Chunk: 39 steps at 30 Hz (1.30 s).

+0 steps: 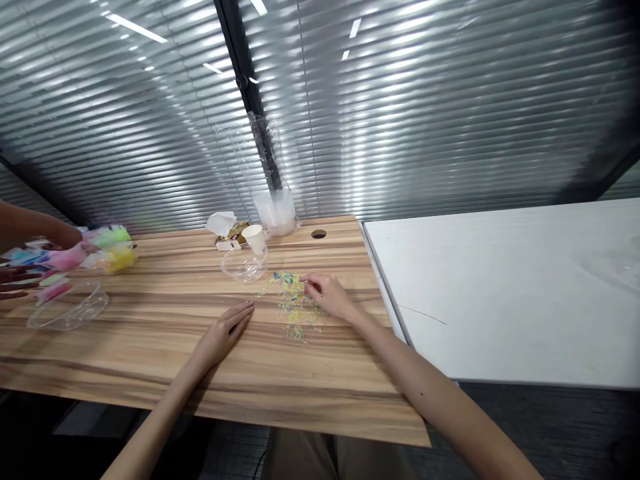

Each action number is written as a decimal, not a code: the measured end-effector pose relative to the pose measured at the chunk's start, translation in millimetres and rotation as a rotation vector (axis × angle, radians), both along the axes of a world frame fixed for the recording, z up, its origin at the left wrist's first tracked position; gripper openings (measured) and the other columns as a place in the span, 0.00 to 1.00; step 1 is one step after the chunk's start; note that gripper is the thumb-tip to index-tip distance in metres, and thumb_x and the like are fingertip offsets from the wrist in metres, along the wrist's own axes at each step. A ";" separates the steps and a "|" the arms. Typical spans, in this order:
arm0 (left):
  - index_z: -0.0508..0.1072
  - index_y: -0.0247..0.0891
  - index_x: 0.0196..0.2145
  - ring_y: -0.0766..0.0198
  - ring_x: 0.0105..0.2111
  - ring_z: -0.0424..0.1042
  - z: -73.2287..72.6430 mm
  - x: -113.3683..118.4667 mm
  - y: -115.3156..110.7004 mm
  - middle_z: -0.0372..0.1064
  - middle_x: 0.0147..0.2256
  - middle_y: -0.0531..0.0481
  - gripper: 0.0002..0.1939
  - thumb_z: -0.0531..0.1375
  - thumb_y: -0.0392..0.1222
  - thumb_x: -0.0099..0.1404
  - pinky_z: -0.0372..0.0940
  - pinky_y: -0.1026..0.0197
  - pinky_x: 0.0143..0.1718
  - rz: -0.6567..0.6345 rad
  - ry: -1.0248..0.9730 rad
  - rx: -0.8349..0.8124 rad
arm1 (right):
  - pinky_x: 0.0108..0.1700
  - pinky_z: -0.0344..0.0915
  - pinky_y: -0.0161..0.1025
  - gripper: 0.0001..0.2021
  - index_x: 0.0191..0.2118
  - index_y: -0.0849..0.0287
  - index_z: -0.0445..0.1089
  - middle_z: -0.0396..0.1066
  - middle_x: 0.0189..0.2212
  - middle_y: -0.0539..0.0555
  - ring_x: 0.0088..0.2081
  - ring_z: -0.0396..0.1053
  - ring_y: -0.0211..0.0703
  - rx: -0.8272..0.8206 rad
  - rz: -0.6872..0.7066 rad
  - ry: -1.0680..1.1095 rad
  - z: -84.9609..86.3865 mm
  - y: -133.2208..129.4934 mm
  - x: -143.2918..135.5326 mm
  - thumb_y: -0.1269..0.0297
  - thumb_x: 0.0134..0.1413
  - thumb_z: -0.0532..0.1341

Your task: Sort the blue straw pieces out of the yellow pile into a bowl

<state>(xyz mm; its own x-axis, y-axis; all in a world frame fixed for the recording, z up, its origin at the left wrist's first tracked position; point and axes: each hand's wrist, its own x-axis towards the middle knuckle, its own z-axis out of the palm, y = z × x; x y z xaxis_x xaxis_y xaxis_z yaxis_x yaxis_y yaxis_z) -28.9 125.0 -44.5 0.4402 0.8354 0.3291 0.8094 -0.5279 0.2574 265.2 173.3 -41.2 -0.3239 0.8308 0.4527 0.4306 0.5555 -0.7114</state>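
One view, from your head, facing forward and down across the wooden table (280,387). Blinds (425,120) fill the top; your lap (300,457) shows at bottom edge. Left hand (225,330), right hand (325,293) at arm's reach, mid-view; white table (510,300) at right.

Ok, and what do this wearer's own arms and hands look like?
The left hand and right hand are ungloved, with no watch or bracelet showing. Both forearms are bare, with no sleeve in view; the right forearm bears one small spot.
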 end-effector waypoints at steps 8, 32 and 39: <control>0.71 0.39 0.49 0.55 0.52 0.66 -2.8 -2.1 1.5 0.67 0.52 0.45 0.23 0.48 0.54 0.67 0.61 0.49 0.56 0.017 -0.013 -0.022 | 0.35 0.63 0.32 0.13 0.42 0.60 0.73 0.75 0.30 0.52 0.30 0.71 0.38 -0.019 -0.042 -0.021 1.7 -1.1 0.3 0.75 0.56 0.53; 0.75 0.38 0.37 0.54 0.39 0.73 10.2 21.4 71.5 0.75 0.38 0.43 0.22 0.48 0.54 0.65 0.67 0.54 0.42 0.150 -0.088 0.053 | 0.42 0.64 0.35 0.14 0.45 0.56 0.72 0.76 0.38 0.54 0.39 0.73 0.44 -0.060 -0.350 -0.140 -4.5 12.9 6.4 0.70 0.58 0.53; 0.72 0.35 0.47 0.53 0.47 0.69 15.9 61.8 101.3 0.71 0.46 0.40 0.21 0.46 0.32 0.60 0.63 0.53 0.48 -0.042 0.215 0.080 | 0.42 0.64 0.37 0.14 0.46 0.56 0.72 0.75 0.39 0.55 0.41 0.72 0.47 -0.041 -0.359 -0.225 -6.3 14.7 6.2 0.69 0.59 0.52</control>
